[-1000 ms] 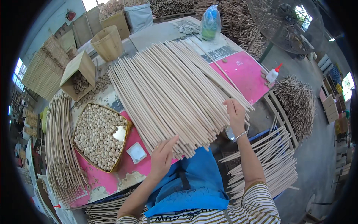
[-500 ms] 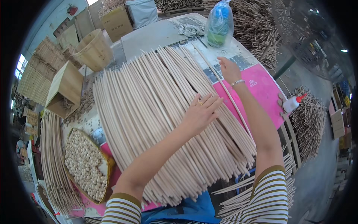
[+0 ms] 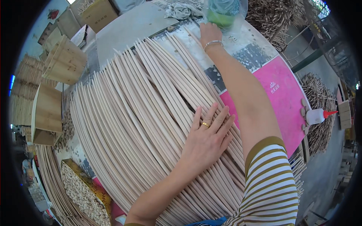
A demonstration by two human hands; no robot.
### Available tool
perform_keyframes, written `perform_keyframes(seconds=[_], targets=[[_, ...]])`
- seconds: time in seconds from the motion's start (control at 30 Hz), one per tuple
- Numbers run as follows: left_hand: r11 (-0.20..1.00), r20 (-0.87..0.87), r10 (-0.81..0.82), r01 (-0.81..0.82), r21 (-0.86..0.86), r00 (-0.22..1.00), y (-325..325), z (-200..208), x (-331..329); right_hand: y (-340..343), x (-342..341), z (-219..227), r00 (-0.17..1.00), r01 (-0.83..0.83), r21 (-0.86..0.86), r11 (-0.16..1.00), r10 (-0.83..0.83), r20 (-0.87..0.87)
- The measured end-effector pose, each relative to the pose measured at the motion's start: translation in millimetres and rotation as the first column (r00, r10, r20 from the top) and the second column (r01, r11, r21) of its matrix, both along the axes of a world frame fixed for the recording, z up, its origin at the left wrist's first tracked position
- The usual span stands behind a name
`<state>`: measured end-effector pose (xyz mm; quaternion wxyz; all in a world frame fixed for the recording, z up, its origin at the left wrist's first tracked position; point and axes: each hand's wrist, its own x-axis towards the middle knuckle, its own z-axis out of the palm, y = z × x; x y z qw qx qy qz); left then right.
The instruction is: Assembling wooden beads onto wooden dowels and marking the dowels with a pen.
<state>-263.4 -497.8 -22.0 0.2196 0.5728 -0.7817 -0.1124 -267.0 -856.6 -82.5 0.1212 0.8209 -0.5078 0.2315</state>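
A broad layer of pale wooden sticks (image 3: 124, 113) lies side by side across the table. My left hand (image 3: 205, 143) rests flat on its right part, fingers spread, a gold ring on one finger. At the far right end of the layer is my right hand (image 3: 210, 34), a bracelet round its wrist. It is beside the outermost sticks, close to a clear plastic bag (image 3: 226, 15) with something green and blue inside. Its fingers are bent away from view, so whether they grip a stick is hidden.
A pink sheet (image 3: 271, 90) covers the table's right side, with a red-tipped glue bottle (image 3: 316, 116) at its edge. On the left stand a wooden bucket (image 3: 66, 62), an open wooden box (image 3: 49, 109) and a container of small pale wooden pieces (image 3: 81, 192). A grey cloth (image 3: 183, 10) lies far back.
My right hand has moved farther away, from over the pink sheet to the sticks' far end. The separate stick on the right now lies against the others. My left hand stays on the layer.
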Motion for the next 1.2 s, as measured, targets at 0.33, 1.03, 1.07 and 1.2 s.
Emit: perform_keyframes(seconds=[0.33, 1.03, 1.07, 1.2], targets=[[1.000, 0.046, 0.003, -0.003, -0.009, 0.999, 2.2, 6.6, -3.8, 94.8, -76.8, 45.9, 0.796, -0.457, 0.148, 0.877, 0.329, 0.507], [1.000, 0.088, 0.012, -0.011, -0.013, 0.996, 3.8, 6.6, -8.0, 90.5, -251.4, 3.4, -0.165, -0.311, 0.065, 0.948, -0.121, 0.979], [1.000, 0.084, 0.015, -0.014, -0.009, 0.996, 3.3, 7.0, -8.1, 89.2, -254.2, 3.3, -0.155, -0.246, 0.022, 0.969, -0.061, 0.986], [1.000, 0.071, 0.014, -0.014, 0.000, 0.997, 2.2, 8.0, -8.6, 99.4, -247.4, -3.8, -0.224, -0.358, 0.044, 0.933, -0.132, 0.966]])
